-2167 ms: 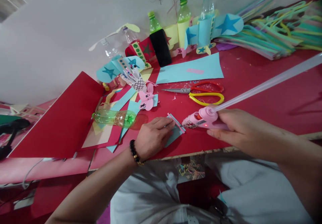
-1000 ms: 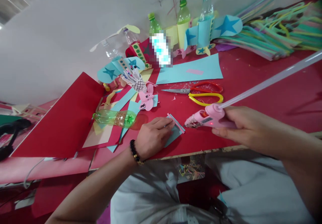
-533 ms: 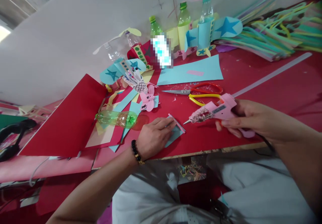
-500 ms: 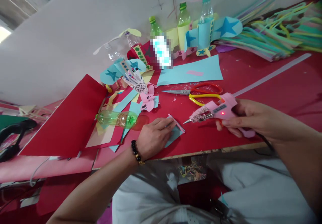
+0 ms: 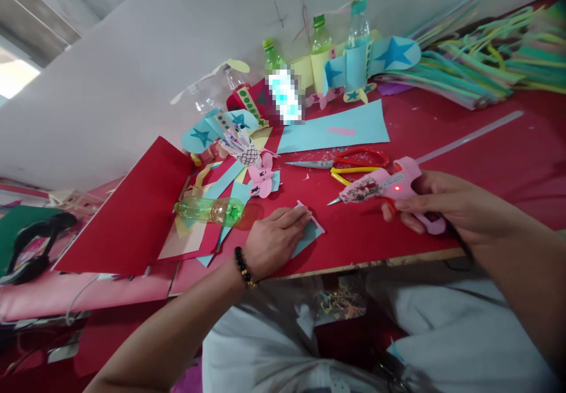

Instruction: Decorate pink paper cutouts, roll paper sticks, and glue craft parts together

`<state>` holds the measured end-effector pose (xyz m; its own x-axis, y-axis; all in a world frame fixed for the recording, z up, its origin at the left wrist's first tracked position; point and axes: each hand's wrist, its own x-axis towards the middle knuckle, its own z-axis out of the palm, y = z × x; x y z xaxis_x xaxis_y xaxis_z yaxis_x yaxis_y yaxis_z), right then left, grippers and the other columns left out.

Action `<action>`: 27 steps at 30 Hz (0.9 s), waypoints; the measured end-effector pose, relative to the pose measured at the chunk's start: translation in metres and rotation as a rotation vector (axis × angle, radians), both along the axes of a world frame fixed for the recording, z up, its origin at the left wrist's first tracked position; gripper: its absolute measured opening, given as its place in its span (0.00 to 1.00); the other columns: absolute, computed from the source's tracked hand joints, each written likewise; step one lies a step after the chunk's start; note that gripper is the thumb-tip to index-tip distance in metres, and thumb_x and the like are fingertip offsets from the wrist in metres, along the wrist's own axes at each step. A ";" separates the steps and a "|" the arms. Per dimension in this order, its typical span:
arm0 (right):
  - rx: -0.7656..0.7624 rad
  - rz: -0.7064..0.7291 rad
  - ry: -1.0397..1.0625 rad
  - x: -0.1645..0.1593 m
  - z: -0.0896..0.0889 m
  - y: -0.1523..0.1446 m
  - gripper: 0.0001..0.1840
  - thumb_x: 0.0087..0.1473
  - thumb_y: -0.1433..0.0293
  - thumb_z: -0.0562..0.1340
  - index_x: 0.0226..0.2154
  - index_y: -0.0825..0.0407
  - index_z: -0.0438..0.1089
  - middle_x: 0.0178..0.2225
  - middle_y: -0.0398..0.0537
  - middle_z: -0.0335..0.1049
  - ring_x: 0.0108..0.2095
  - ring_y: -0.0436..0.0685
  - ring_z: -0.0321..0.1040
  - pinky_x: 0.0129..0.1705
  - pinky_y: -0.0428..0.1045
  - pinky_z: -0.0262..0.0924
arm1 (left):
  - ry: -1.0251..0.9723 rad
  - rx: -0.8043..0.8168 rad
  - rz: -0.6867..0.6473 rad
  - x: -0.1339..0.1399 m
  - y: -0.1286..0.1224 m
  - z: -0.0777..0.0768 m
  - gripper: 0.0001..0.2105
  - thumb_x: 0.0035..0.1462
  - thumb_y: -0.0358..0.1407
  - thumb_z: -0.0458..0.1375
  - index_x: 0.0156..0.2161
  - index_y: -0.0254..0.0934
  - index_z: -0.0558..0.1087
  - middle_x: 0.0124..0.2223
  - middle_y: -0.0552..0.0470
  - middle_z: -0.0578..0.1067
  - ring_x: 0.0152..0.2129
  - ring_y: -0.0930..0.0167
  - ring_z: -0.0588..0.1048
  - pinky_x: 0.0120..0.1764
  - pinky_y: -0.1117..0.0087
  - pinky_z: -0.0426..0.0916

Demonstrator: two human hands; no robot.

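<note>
My right hand [image 5: 424, 204] is wrapped around a pink hot glue gun [image 5: 400, 190] with a lit red light. The gun's metal tip [image 5: 335, 201] points left over the red tabletop, apart from the paper. Near the front edge, my left hand [image 5: 278, 234] lies flat, fingers stretched out, on a small piece of light blue paper [image 5: 308, 238]. A narrow pink strip [image 5: 313, 216] runs along that paper's upper right edge, by my fingertips. Scissors [image 5: 340, 164] with one red and one yellow handle lie just beyond the glue gun.
A green plastic bottle [image 5: 210, 210] lies left of my left hand, on paper scraps. Bottles decorated with paper, such as the blue one [image 5: 357, 66], stand along the wall. A blue paper sheet [image 5: 336, 126], a pen holder [image 5: 248, 154] and pastel strips [image 5: 477, 69] are farther back.
The glue gun has tilted a little, its tip now higher and slightly farther right. My left hand keeps its place on the blue paper. The whole view has shifted slightly.
</note>
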<state>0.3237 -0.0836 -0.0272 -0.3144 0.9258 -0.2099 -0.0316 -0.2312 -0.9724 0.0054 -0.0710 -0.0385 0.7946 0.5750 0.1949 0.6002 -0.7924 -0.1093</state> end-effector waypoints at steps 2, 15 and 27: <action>0.009 -0.008 0.004 0.002 -0.001 0.000 0.11 0.44 0.64 0.65 0.25 0.57 0.72 0.25 0.52 0.73 0.16 0.47 0.59 0.17 0.45 0.47 | 0.016 -0.007 0.003 0.001 -0.001 0.001 0.16 0.63 0.34 0.47 0.55 0.38 0.65 0.56 0.49 0.68 0.51 0.68 0.68 0.49 0.66 0.68; 0.067 -0.089 0.103 0.003 -0.002 -0.001 0.08 0.44 0.67 0.65 0.26 0.57 0.72 0.23 0.51 0.71 0.15 0.47 0.59 0.15 0.44 0.45 | 0.104 -0.102 0.075 0.007 -0.010 0.010 0.19 0.64 0.38 0.46 0.60 0.45 0.60 0.59 0.49 0.65 0.53 0.66 0.65 0.49 0.62 0.68; 0.075 -0.084 0.137 0.002 0.000 -0.002 0.07 0.44 0.69 0.64 0.26 0.58 0.71 0.19 0.49 0.70 0.14 0.47 0.59 0.14 0.43 0.46 | 0.165 -0.117 0.074 0.016 -0.014 0.021 0.19 0.64 0.40 0.44 0.58 0.42 0.61 0.59 0.48 0.64 0.58 0.65 0.59 0.52 0.61 0.67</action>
<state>0.3260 -0.0852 -0.0273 -0.2557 0.9615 -0.1002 -0.1813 -0.1495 -0.9720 0.0211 -0.0848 -0.0179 0.7647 0.6444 -0.0057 0.6392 -0.7596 -0.1204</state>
